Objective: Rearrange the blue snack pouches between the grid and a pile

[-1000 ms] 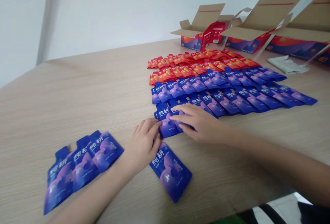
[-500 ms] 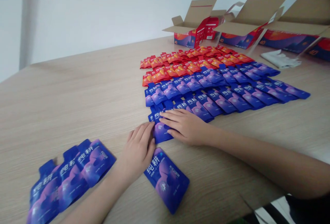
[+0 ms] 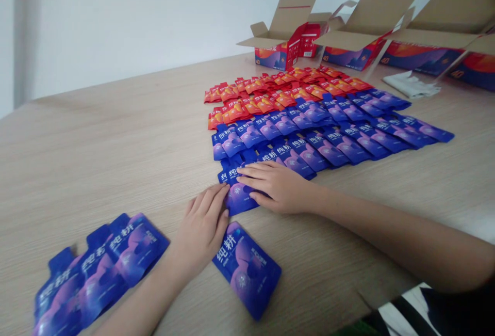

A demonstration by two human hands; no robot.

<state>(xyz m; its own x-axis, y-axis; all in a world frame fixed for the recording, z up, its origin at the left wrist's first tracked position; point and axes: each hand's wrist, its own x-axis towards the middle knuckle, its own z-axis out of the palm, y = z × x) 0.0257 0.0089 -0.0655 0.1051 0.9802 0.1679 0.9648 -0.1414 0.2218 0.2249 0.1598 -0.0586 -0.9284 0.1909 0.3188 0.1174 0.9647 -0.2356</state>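
My right hand [image 3: 276, 187] lies flat with fingers stretched over a blue pouch [image 3: 240, 201] at the near left end of the front row. My left hand [image 3: 204, 222] touches the left edge of that pouch with its fingertips, thumb apart from the fingers, gripping nothing I can see. A loose blue pouch [image 3: 251, 269] lies tilted just below my left hand, partly behind its thumb. Further rightward, the blue pouches [image 3: 344, 147] overlap in a long row, with a second blue row behind. Beyond my left forearm, several overlapping blue pouches [image 3: 100, 269] lie on the table.
Rows of red pouches [image 3: 282, 98] lie behind the blue ones. Open cartons stand along the back right, among them a small carton [image 3: 270, 58] and a larger carton [image 3: 348, 57]. A folded white sheet [image 3: 410, 85] lies before them on the wooden table [image 3: 116, 145].
The whole view has shifted slightly, so most things appear a little further left. Both hands stay at the same end pouch, with hardly any movement.
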